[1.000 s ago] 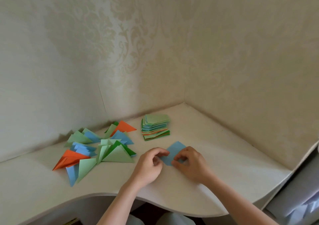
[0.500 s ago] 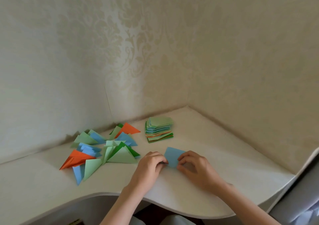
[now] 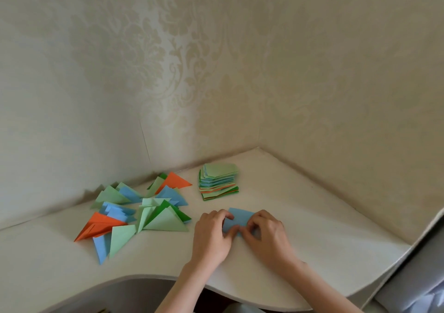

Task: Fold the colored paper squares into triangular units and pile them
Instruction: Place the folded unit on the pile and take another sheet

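A blue paper sheet (image 3: 241,217) lies folded into a rectangle on the white desk (image 3: 312,252), between my two hands. My left hand (image 3: 211,237) pinches its left end with curled fingers. My right hand (image 3: 268,237) pinches its near right part, thumb and fingers bent over the paper. A stack of unfolded squares (image 3: 219,180), light green on top with blue, orange and dark green below, stands behind the hands. A loose pile of folded triangles (image 3: 141,211) in green, blue and orange spreads at the left.
The desk sits in a corner, with papered walls (image 3: 216,72) behind and to the right. Its curved front edge (image 3: 149,278) runs just below my wrists. A grey surface (image 3: 413,272) shows past the desk's right end.
The blue sheet went from a diamond-like square to a flat folded rectangle. Both hands closed in on its near edge and the camera view shifted a little.
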`<state>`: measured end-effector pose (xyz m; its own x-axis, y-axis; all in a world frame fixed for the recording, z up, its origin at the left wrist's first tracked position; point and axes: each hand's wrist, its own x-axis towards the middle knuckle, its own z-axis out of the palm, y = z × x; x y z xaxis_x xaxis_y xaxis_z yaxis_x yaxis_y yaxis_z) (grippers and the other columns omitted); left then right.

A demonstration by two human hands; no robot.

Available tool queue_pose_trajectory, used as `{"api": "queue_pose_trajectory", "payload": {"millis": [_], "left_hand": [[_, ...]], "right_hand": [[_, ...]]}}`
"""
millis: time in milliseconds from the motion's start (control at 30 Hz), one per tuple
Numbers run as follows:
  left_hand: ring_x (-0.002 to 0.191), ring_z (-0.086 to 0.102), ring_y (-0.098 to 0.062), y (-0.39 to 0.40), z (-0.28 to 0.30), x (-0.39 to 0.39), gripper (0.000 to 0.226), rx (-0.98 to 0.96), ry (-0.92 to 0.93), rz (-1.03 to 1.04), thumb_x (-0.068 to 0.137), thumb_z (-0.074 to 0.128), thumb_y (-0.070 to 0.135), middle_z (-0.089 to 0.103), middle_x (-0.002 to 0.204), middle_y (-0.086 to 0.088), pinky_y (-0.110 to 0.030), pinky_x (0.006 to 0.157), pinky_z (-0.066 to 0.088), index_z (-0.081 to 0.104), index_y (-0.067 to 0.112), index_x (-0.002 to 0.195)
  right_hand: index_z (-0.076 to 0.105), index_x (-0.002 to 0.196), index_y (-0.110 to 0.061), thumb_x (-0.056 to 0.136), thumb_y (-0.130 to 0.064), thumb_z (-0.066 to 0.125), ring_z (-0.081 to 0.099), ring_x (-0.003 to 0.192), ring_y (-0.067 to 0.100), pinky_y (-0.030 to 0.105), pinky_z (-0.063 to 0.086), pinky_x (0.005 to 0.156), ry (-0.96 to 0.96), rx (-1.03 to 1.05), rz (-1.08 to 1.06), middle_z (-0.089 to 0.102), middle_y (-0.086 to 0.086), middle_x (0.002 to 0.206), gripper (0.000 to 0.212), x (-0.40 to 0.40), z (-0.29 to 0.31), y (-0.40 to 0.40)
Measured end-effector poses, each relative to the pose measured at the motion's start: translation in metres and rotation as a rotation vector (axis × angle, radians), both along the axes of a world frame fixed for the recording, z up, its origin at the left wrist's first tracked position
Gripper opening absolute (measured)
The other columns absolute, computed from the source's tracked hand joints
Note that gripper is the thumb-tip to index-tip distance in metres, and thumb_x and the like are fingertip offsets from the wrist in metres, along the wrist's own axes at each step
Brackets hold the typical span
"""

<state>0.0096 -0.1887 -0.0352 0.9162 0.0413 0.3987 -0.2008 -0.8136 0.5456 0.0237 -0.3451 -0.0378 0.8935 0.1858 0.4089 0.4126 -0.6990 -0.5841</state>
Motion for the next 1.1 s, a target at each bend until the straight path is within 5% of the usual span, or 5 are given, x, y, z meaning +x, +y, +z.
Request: {"api": "queue_pose_trajectory", "payload": {"millis": [200, 500, 700, 933, 1100], "left_hand": [[0.079, 0.049, -0.013, 0.002, -0.001, 0.006, 0.023, -0.076, 0.055, 0.002, 0.08, 0.072, 0.029, 0.051, 0.079, 0.009, -0.028, 0.072, 0.041, 0.062, 0.027, 0.101], [0.067, 0.051, -0.005, 0.013, 0.001, 0.007, 0.024, -0.269, 0.12, -0.028, 0.079, 0.071, 0.004, 0.056, 0.082, 0.0, -0.006, 0.062, 0.037, 0.062, 0.021, 0.094], [0.085, 0.054, -0.011, 0.002, 0.008, -0.008, 0.027, -0.14, 0.009, 0.022, 0.084, 0.056, -0.006, 0.056, 0.094, 0.002, -0.021, 0.08, 0.045, 0.064, 0.014, 0.101], [0.11, 0.046, -0.014, -0.034, 0.003, -0.025, 0.033, -0.022, 0.012, -0.027, 0.095, 0.045, 0.011, 0.058, 0.119, 0.005, -0.02, 0.092, 0.036, 0.056, 0.018, 0.125], [0.11, 0.048, -0.014, -0.03, 0.004, -0.027, 0.034, 0.039, 0.006, -0.008, 0.091, 0.055, 0.026, 0.06, 0.119, 0.006, -0.024, 0.093, 0.039, 0.057, 0.02, 0.125]], "right_hand": [[0.061, 0.074, -0.02, 0.072, -0.026, 0.079, 0.055, 0.073, 0.009, 0.021, 0.043, 0.07, 0.068, 0.049, 0.016, 0.057, -0.008, 0.079, 0.019, 0.004, 0.0, -0.003], [0.059, 0.085, -0.024, 0.071, -0.017, 0.079, 0.053, 0.076, -0.004, 0.002, 0.036, 0.068, 0.282, 0.041, 0.089, 0.06, -0.011, 0.085, 0.025, 0.015, 0.011, -0.014], [0.061, 0.087, -0.021, 0.072, -0.016, 0.079, 0.056, 0.08, 0.007, 0.003, 0.037, 0.068, 0.281, 0.065, 0.082, 0.061, -0.008, 0.086, 0.024, 0.01, 0.012, -0.012], [0.062, 0.092, -0.015, 0.078, -0.017, 0.074, 0.054, 0.081, 0.009, 0.005, 0.036, 0.067, 0.254, 0.061, 0.066, 0.057, -0.008, 0.087, 0.019, 0.002, 0.012, -0.009], [0.06, 0.093, -0.012, 0.075, 0.015, 0.039, 0.062, 0.087, 0.016, 0.013, 0.045, 0.075, 0.267, 0.221, 0.058, 0.065, -0.002, 0.091, 0.039, -0.004, 0.018, -0.016]]}}
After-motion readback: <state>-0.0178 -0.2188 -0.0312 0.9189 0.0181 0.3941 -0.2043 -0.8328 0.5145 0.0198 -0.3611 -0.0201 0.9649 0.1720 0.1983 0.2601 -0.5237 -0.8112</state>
